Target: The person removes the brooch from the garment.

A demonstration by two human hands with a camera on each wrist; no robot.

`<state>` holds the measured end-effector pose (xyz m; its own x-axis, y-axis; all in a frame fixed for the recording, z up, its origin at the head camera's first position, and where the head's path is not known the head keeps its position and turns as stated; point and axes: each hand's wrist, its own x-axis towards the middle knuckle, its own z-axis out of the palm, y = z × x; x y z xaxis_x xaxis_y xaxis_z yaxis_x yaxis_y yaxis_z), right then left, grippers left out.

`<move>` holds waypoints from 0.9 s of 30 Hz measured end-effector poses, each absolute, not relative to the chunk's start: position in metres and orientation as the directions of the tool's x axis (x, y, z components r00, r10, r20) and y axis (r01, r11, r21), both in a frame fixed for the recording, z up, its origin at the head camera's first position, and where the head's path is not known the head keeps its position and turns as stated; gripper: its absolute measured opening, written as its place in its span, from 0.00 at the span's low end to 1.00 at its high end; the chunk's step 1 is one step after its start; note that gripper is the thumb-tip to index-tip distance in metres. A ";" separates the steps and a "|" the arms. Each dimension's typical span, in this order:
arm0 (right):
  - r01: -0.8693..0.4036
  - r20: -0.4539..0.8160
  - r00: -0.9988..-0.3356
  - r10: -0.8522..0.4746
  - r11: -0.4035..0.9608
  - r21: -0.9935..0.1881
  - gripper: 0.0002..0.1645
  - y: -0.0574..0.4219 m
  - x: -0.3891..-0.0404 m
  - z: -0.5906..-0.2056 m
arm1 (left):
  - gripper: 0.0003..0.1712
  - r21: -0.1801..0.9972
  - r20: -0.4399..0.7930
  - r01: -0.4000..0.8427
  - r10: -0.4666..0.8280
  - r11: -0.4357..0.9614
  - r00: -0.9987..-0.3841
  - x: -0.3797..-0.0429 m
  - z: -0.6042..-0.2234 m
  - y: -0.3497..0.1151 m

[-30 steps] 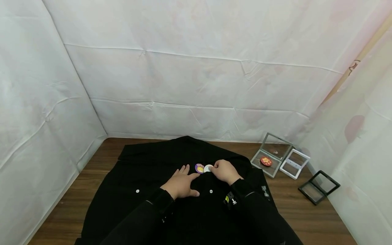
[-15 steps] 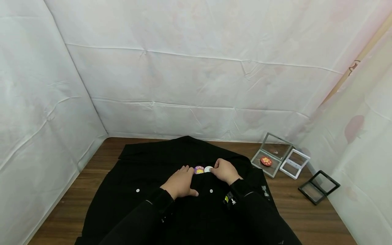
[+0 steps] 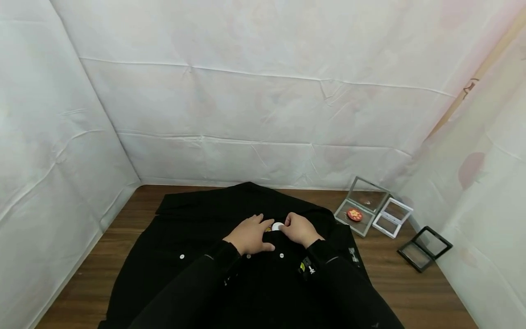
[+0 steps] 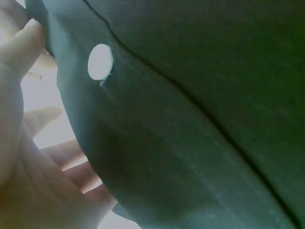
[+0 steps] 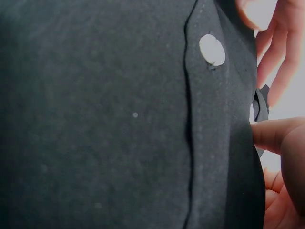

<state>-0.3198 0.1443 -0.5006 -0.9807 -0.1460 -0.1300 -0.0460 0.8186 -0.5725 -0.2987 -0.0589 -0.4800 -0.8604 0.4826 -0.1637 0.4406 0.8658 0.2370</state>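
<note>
Right-hand grip (image 3: 303, 230) pinches a white disc (image 3: 277, 226) below the centre of the frame — fingertips right on its edge! Left-hand grip (image 3: 250, 235) is spread, fingers extended, index tip by a patterned badge (image 3: 268, 229), mostly covered, just left of the disc. Beneath both, a black garment (image 3: 267, 285) covers the lower middle of the bench (image 3: 415, 297). Over at right — grey case (image 3: 361, 207) with red badge (image 3: 355, 214), white case (image 3: 390, 218), black case (image 3: 423, 251).

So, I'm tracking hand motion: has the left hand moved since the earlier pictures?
Yes: the left hand has moved rightward and farther forward, judged against the open grey-framed case in the head view.
</note>
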 end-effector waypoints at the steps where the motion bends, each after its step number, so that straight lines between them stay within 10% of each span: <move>1: -0.048 -0.129 -0.981 -0.148 0.818 -0.573 0.15 0.144 -0.320 -0.501 | 0.46 0.235 -0.172 0.440 0.483 0.866 -0.859 -0.300 -0.480 -0.058; 27: -0.085 -0.071 -0.986 -0.148 0.832 -0.549 0.16 0.145 -0.318 -0.512 | 0.42 0.155 -0.183 0.451 0.474 0.879 -0.861 -0.306 -0.490 -0.050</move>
<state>-0.3183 0.1447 -0.5122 -0.9864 -0.1483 -0.0710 -0.0855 0.8316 -0.5488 -0.3062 -0.0503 -0.4905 -0.8614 0.4737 -0.1834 0.4505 0.8792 0.1548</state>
